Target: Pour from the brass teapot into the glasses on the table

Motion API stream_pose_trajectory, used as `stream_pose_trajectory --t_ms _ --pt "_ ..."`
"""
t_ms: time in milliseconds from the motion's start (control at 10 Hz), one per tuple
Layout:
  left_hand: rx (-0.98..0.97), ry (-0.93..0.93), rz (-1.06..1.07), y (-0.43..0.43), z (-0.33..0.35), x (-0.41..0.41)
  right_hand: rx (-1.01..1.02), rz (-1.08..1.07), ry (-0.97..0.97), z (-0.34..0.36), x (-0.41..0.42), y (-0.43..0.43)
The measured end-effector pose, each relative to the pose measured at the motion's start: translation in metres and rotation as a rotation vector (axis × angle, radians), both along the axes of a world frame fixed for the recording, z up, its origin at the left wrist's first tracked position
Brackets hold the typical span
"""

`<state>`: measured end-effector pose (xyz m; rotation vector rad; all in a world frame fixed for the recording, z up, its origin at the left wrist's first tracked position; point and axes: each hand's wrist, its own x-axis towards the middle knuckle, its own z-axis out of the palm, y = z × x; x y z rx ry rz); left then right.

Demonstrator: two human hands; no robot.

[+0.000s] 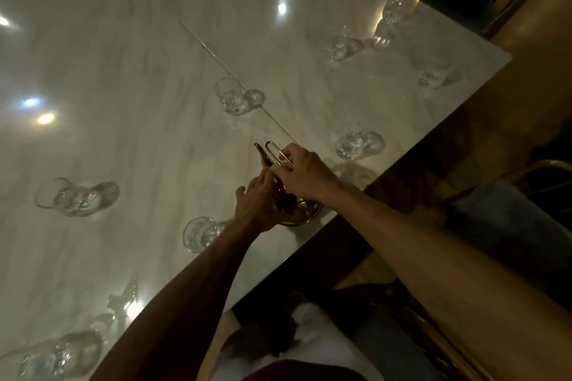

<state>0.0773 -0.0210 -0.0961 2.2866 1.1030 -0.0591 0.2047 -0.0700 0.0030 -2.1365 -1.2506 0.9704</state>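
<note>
Right hand (305, 175) pinches the wire handle (275, 151) of the shiny brass teapot (306, 214); left hand (257, 207), fingers straight, braces its body. Likely slick and weighty: lift by the handle.

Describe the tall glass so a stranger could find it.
Go to the far right end of the marble table. The tall glass stands by the far edge there. It alone is slim and tall; the glasses beside it are squat.
</note>
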Motion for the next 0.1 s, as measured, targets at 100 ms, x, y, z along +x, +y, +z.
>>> stream_pose_trajectory --t_ms 100 --pt "-0.042 0.040 0.003 0.0070 0.0113 -0.0018 -0.046 0.036 0.013 0.0103 0.0106 -0.0031"
